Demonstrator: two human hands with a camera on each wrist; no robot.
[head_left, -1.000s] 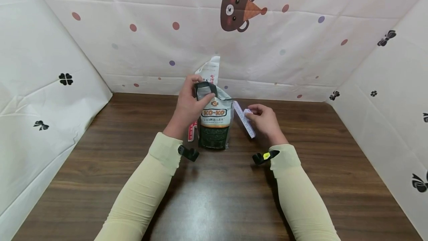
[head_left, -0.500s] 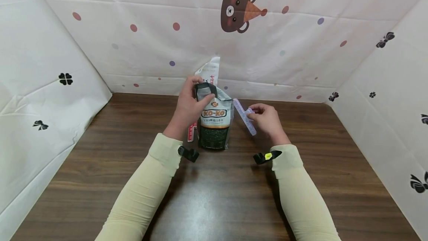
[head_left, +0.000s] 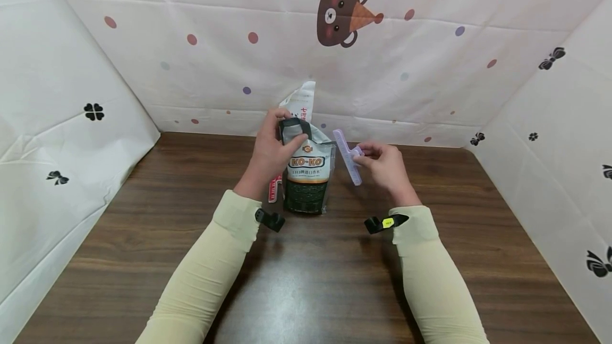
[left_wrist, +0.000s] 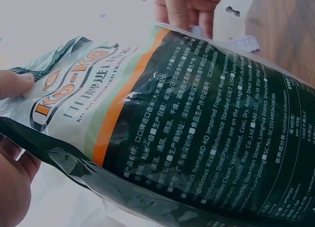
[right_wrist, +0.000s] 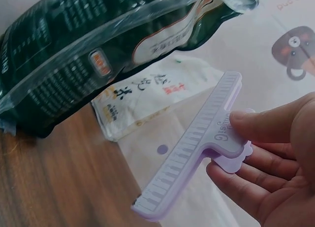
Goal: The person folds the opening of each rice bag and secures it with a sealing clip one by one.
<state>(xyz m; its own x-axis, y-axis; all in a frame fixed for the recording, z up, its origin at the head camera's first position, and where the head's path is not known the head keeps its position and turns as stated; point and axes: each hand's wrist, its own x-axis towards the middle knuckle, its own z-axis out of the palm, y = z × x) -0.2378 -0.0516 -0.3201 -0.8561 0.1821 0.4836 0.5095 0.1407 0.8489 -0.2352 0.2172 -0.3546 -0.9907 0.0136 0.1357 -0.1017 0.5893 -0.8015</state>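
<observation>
While the left grip (head_left: 271, 147) pinches the bag (head_left: 307, 177) near frame centre, we see the right grip (head_left: 386, 168) — just right of it — holding a purple clip (head_left: 347, 157).

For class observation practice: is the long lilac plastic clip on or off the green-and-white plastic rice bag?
Off: the right hand pinches the clip, and a gap separates it from the bag.

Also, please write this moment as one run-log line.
left hand: grips KO-KO bag near top | right hand: holds purple clip beside bag | white bag: behind KO-KO bag
</observation>
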